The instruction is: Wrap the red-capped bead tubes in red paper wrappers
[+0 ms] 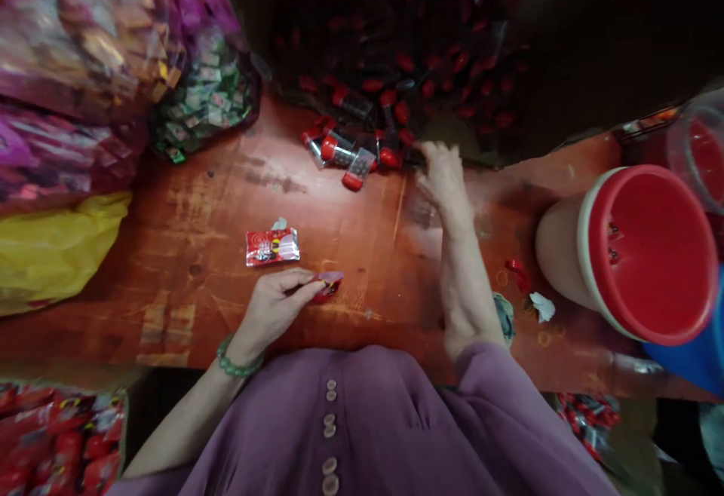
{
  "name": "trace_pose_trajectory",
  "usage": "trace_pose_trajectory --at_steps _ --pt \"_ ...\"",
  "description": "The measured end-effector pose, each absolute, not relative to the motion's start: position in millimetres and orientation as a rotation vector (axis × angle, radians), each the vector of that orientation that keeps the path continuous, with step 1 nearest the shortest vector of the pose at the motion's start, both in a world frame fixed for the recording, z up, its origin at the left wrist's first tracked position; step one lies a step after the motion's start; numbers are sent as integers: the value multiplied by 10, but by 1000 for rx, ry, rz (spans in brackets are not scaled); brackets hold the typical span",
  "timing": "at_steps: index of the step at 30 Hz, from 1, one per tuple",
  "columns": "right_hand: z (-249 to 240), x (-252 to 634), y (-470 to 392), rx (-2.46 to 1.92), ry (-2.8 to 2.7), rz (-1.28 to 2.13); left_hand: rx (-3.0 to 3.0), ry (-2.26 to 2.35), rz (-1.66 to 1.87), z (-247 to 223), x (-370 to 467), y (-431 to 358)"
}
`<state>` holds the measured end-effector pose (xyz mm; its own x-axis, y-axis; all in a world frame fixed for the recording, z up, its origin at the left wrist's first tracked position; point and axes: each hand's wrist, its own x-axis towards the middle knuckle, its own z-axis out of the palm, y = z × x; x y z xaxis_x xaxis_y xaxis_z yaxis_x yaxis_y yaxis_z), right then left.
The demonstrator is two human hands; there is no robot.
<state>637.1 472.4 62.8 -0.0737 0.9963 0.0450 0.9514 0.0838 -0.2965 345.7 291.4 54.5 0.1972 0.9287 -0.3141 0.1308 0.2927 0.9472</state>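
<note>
Head view
Left hand (277, 304): grip closed on a small red packet (328, 286), near the worktop's (186, 202) near edge.
Right hand (444, 172): fingers spread, nothing seen held, reached toward the far edge.
Vials (351, 153): red-capped, just left of the right hand, axes mixed.
Nearer hand: right.

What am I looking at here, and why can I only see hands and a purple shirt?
The camera sits on a person's head and looks down, so you see their own purple top and two bare hands. The left hand pinches a small red packet on the wooden table. Another red packet lies just beyond it. The right hand reaches to a pile of little clear tubes with red caps; it looks blurred, so I cannot tell if it holds one. On the right stands a red bucket.
</note>
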Motion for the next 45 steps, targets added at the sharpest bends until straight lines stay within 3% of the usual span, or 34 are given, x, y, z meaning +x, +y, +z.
trace_pose_trajectory --at_steps 8,17,25,38,45 --pt "404 6669 5016 -1658 -2035 367 1067 1302 962 519 3484 2854" --pt "809 5864 3663 -1020 -1354 910 1239 1302 1121 503 3479 2794" --pt "755 5510 3011 -1033 -1418 1129 1243 1345 1078 523 3454 2742" --pt "870 5633 2980 -1159 -1830 1239 1014 1276 891 452 3394 2677" --pt "819 5608 3067 -1158 -1721 1458 1071 1169 749 461 3378 2697"
